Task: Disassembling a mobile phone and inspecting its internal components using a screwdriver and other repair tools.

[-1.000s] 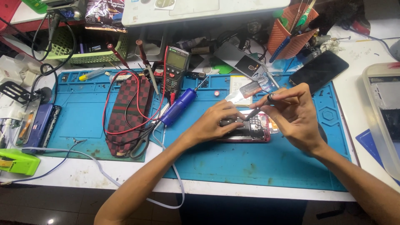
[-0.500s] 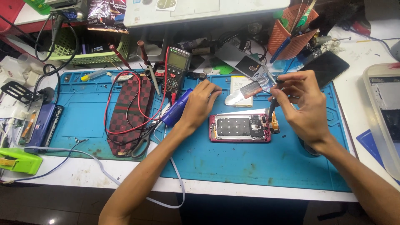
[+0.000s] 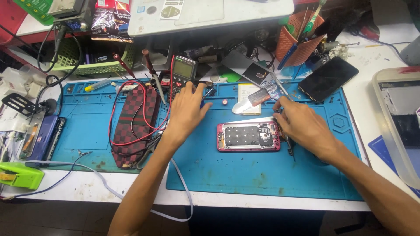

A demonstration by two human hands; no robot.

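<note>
Cluttered with repair gear, our workbench is carrying a blue work mat, and we are reading it from left to right. At the far left a green tool is lying off the mat, and farther in a checkered red pouch is sitting on it under looping red test leads. Beside the pouch's top end a multimeter is standing at the mat's back edge.

We are stretching our left hand toward that meter: its fingers are spread open and flat, gripping nothing, with the tips touching the meter's lower edge.

Just right of this hand, an opened red phone is lying flat mid-mat, boards exposed, its long axis running left to right. It is sitting between our hands, but nearer the right one, whose knuckles are touching its right end.

We are curling our right hand loosely; a thin dark tool is poking out below it, though we cannot tell how firmly we are gripping it. Behind it, a black phone and an orange pen holder are resting.
</note>
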